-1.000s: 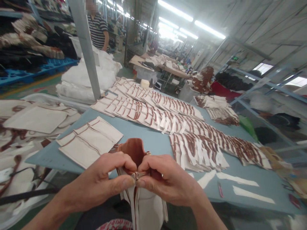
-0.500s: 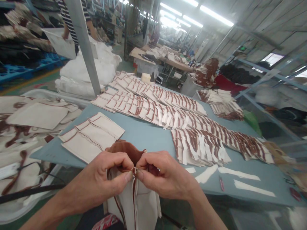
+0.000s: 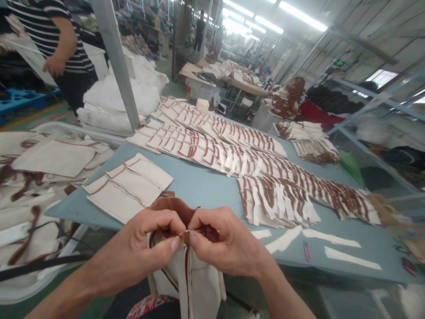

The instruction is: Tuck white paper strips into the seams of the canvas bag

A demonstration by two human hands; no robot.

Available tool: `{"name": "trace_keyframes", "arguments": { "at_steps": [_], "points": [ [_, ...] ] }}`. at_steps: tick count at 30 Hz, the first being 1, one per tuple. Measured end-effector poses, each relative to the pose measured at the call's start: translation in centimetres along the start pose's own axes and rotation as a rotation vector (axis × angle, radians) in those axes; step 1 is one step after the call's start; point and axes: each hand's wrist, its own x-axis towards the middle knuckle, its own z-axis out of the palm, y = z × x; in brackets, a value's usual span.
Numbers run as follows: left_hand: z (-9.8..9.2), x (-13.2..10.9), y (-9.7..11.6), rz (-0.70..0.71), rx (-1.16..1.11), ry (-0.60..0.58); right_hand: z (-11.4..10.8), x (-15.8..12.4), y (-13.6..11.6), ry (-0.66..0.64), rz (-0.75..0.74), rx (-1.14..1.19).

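A cream fabric piece (image 3: pixel 202 283) with brown edging and a brown inside hangs in front of me, probably a bag part; its full shape is hidden by my hands. My left hand (image 3: pixel 157 243) pinches its top edge between thumb and forefinger, just left of a brown-edged seam. On the other side of that seam, my right hand (image 3: pixel 221 239) pinches the same edge, fingertips nearly touching the left ones. Just beyond my left hand, a few flat cream panels with brown edging (image 3: pixel 131 184) lie on the blue-grey table (image 3: pixel 195 186).
Long overlapping rows of brown-trimmed cream panels (image 3: pixel 206 146) cross the table. White strips (image 3: pixel 352 258) and a small red tool (image 3: pixel 307 251) lie at right. A white bin rim (image 3: pixel 71 266) with fabric pieces stands left, near a metal post (image 3: pixel 116 62). A person in stripes (image 3: pixel 63 44) stands behind.
Both hands keep their pinch on the fabric edge, with the left fingertips shifted slightly left. The person in stripes has come further into view at the upper left.
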Motion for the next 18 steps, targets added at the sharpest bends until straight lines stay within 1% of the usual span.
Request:
{"name": "trace_keyframes", "arguments": {
  "at_steps": [3, 6, 9, 11, 14, 16, 18],
  "points": [
    [-0.2, 0.0, 0.0, -0.038, -0.002, -0.013, 0.2, -0.3, 0.0, 0.003, -0.028, -0.004],
    [-0.5, -0.1, 0.2, -0.071, 0.040, -0.039, 0.3, -0.6, 0.0, 0.031, -0.085, -0.066],
    [-0.6, -0.2, 0.6, -0.022, 0.145, -0.061, 0.4, -0.9, 0.0, 0.054, -0.124, -0.127],
    [-0.6, -0.3, 0.9, 0.062, 0.240, -0.039, 0.5, -1.0, 0.1, 0.060, -0.120, -0.166],
    [-0.3, -0.6, 1.0, 0.242, 0.388, 0.040, 0.8, -0.9, 0.1, 0.056, -0.084, -0.224],
    [-0.2, -0.9, 0.4, 0.362, 0.489, 0.069, 1.0, -0.7, 0.2, 0.062, -0.049, -0.246],
    [-0.1, -1.5, -0.7, 0.463, 0.578, 0.079, 1.3, -0.6, 0.4, 0.070, 0.001, -0.221]
  ]
}}
